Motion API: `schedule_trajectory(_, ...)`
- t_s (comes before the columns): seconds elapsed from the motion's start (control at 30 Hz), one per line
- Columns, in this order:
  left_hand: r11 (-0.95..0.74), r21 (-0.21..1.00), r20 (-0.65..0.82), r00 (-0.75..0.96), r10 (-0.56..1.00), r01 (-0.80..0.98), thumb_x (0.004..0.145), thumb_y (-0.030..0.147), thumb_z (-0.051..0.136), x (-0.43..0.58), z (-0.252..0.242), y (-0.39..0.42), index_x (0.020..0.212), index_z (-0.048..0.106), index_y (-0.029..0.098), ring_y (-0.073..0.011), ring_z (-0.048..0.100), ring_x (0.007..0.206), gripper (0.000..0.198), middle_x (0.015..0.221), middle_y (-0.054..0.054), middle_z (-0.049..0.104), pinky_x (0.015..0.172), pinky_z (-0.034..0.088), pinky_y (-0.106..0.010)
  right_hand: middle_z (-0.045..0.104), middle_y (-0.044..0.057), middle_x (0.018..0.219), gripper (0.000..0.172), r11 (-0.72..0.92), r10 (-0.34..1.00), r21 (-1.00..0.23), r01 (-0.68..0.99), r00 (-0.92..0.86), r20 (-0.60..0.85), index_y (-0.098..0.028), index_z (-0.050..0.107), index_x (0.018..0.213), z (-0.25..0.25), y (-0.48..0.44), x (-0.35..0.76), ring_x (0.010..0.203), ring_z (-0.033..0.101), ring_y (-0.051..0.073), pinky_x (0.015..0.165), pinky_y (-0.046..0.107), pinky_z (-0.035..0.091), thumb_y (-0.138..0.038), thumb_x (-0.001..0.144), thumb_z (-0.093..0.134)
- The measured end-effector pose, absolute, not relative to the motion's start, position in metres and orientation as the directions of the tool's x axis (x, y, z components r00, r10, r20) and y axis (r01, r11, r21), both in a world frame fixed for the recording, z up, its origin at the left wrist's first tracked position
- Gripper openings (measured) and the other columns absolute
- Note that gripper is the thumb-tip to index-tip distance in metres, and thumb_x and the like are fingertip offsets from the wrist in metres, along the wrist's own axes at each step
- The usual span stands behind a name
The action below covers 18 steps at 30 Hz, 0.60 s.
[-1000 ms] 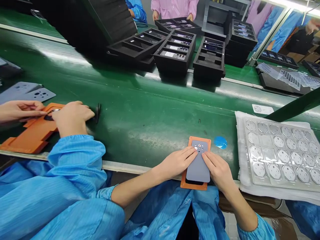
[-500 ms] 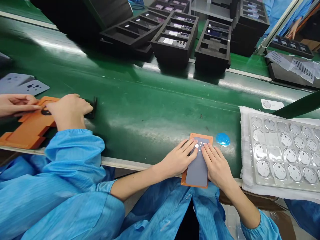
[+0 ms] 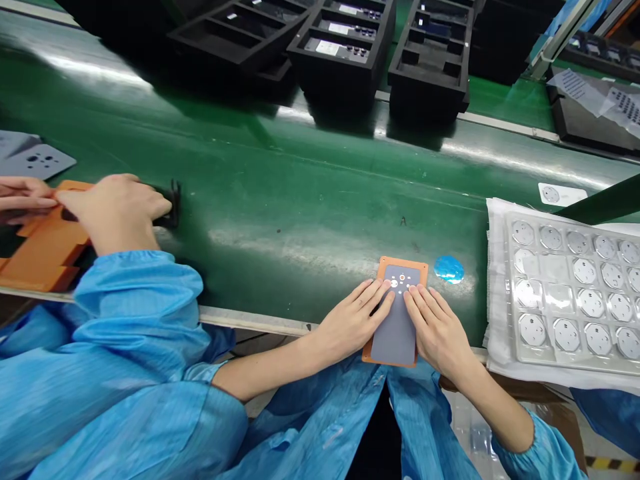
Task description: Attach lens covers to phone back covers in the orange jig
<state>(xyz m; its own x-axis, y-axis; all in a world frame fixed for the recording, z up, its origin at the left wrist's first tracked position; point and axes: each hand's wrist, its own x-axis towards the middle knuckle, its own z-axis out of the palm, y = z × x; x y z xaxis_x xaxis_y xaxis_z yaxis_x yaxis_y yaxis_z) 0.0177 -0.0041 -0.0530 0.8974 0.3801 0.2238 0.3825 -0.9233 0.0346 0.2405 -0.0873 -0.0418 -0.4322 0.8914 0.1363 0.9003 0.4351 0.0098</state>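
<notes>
A grey phone back cover (image 3: 395, 333) with several small holes near its top lies in an orange fixture (image 3: 418, 265), which overhangs the table's front edge. My left hand (image 3: 353, 319) rests along the cover's left side, fingers stretched out and tips just below the holes. On the other side, my right hand (image 3: 441, 328) lies with its straight fingers over the cover's right edge. Both hands touch the cover from above, palms down. Just right of the fixture's top is a shiny blue film disc (image 3: 449, 269) on the green surface.
At right stands a clear tray (image 3: 543, 357) of round silver parts. Black compartment trays (image 3: 345, 63) line the back. A co-worker's hand (image 3: 115, 210) works at another orange fixture (image 3: 47, 257) on the left. Grey panels (image 3: 47, 162) lie beyond it.
My fingertips have slid slightly down the cover, so more of the holes show. The camera view has shifted a little, moving the back trays upward in the picture.
</notes>
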Motion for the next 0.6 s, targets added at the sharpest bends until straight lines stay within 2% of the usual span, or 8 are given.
schedule_trajectory(0.17, -0.914, 0.078, 0.225, 0.886, 0.404, 0.397, 0.098, 0.009, 0.044, 0.019, -0.0523, -0.0076, 0.142, 0.048, 0.001, -0.033, 0.046, 0.142, 0.044, 0.146, -0.028, 0.052, 0.12, 0.037, -0.047, 0.054, 0.019, 0.148, 0.056, 0.424, 0.898, -0.067, 0.903, -0.409, 0.165, -0.002, 0.047, 0.147, -0.0414, -0.0892, 0.2414, 0.143, 0.045, 0.03, 0.119, 0.049, 0.042, -0.01, 0.092, 0.041)
schedule_trajectory(0.37, -0.914, 0.004, 0.19, 0.897, 0.4, 0.407, 0.098, 0.007, 0.038, 0.0229, -0.045, -0.0101, 0.139, 0.048, -0.001, -0.0327, 0.054, 0.136, 0.043, 0.143, -0.028, 0.055, 0.116, 0.043, -0.045, 0.052, 0.017, 0.151, 0.057, 0.418, 0.904, -0.108, 0.902, -0.4, 0.153, -0.003, 0.045, 0.148, -0.0415, -0.0906, 0.2419, 0.145, 0.043, 0.03, 0.12, 0.05, 0.04, -0.01, 0.092, 0.039)
schedule_trajectory(0.53, -0.906, 0.112, 0.191, 0.886, 0.422, 0.408, 0.098, 0.007, 0.041, 0.0223, -0.0459, -0.0104, 0.148, 0.04, 0.003, -0.031, 0.05, 0.14, 0.05, 0.148, -0.026, 0.051, 0.118, 0.041, -0.046, 0.052, 0.018, 0.151, 0.06, 0.4, 0.91, -0.105, 0.91, -0.38, 0.167, -0.003, 0.042, 0.151, -0.0456, -0.0916, 0.2398, 0.146, 0.042, 0.031, 0.12, 0.051, 0.039, -0.01, 0.091, 0.04)
schedule_trajectory(0.6, -0.904, 0.116, 0.194, 0.884, 0.426, 0.411, 0.098, 0.008, 0.042, 0.0219, -0.0467, -0.011, 0.148, 0.04, 0.002, -0.0314, 0.05, 0.14, 0.05, 0.148, -0.027, 0.051, 0.118, 0.04, -0.046, 0.053, 0.019, 0.15, 0.058, 0.41, 0.904, -0.086, 0.908, -0.392, 0.17, -0.003, 0.045, 0.149, -0.0469, -0.0918, 0.2394, 0.145, 0.043, 0.031, 0.12, 0.05, 0.039, -0.011, 0.092, 0.04)
